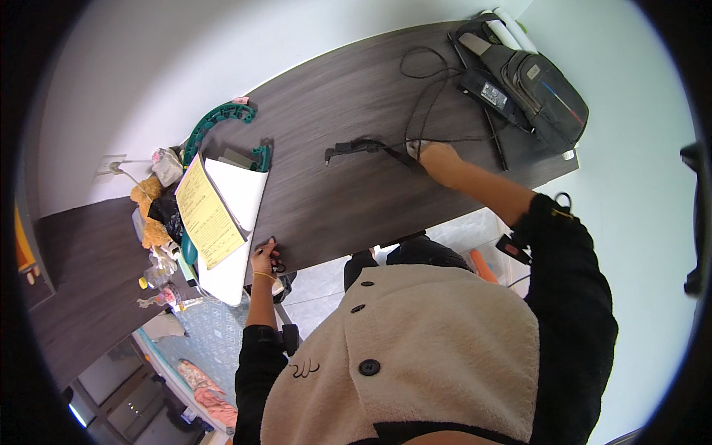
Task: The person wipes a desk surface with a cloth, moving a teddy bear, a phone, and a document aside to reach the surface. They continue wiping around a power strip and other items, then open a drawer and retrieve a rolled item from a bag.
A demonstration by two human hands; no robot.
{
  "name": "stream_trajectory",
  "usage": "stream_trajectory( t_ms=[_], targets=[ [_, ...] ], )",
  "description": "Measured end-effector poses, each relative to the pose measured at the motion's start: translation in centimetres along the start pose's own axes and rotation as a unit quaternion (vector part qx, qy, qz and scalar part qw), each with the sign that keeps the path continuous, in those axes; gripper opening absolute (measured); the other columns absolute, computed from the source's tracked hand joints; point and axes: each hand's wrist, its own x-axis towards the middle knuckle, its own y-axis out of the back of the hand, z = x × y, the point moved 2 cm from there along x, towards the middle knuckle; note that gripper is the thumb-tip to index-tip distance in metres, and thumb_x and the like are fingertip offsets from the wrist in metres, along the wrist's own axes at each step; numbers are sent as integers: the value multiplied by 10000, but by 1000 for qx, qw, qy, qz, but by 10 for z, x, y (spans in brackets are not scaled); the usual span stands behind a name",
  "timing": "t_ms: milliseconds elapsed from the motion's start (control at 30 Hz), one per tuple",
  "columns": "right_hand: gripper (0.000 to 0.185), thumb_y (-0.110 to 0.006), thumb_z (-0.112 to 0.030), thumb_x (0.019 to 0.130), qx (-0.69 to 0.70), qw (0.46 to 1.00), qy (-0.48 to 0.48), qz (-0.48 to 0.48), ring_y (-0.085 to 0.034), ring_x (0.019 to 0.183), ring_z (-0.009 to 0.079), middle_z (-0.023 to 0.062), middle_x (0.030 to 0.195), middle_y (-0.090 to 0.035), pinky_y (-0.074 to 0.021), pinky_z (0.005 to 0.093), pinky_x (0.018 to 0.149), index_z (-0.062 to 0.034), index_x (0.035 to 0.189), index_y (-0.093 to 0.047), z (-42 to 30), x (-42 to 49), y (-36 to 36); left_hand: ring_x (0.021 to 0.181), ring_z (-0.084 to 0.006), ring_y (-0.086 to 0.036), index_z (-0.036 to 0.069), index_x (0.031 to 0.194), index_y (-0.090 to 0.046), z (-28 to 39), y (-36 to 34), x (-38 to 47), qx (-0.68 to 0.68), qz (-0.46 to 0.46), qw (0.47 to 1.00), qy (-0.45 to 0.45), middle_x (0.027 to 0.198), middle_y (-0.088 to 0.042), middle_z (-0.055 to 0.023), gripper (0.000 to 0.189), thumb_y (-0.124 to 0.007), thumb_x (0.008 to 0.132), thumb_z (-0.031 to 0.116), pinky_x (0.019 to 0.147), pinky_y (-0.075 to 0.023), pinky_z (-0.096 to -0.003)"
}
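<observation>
My right hand [442, 162] is down on the dark wood-grain desk [334, 206], with its fingers closed on a small whitish cloth [414, 148]. Black cable runs beside and past those fingers. Left of them lies a bundled black cord [397, 154] ending in a barrel plug [327, 157]. The cable loops back to a black power adapter [490, 95] bearing a label. At the desk's front edge is my left hand [263, 259], by the white board-like sheet [236, 192]. Something small and dark shows at its fingers; whether it is held is unclear.
A black sling bag [548, 94] and white rolls [514, 30] occupy the right end. A yellow printed form [208, 217] lies on the white sheet, near a green curved plastic piece [208, 122]. Further left are a brown plush toy [150, 211] and a wall socket [111, 166].
</observation>
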Motion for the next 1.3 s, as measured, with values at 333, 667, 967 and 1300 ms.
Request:
stream_trajectory(
  t_ms=[333,667,967,1300],
  targets=[
    [155,-650,-149,735,287,928,-144,187,-665,748,263,103,784,-686,-520,379,693,-75,859,-707,123,26,115,423,-95,-407,32,802,-629,-5,4,11,-18,10,1000,-17,612,-523,-31,324,-755,757,327,407,-407,-269],
    [312,-562,-226,852,72,916,-352,178,-476,1078,427,284,1134,-546,-394,519,915,33,1003,-651,205,207,77,382,-112,-415,62,706,-591,9,-3,-8,-41,21,999,-1,552,-513,-28,282,-741,771,292,366,-394,-265],
    [294,-520,-142,835,10,914,-388,117,-470,1143,452,273,1156,-563,-351,564,951,37,1034,-642,232,232,73,376,-112,-403,50,725,-608,4,0,-1,-53,29,998,-4,548,-511,-28,286,-757,754,293,365,-389,-269],
    [328,-505,-171,853,-107,921,-355,117,-460,1135,480,297,1188,-537,-389,603,920,41,1060,-644,227,232,55,365,-100,-382,80,752,-595,2,-1,0,-55,26,998,4,524,-471,7,271,-743,766,306,367,-384,-267]
  ],
)
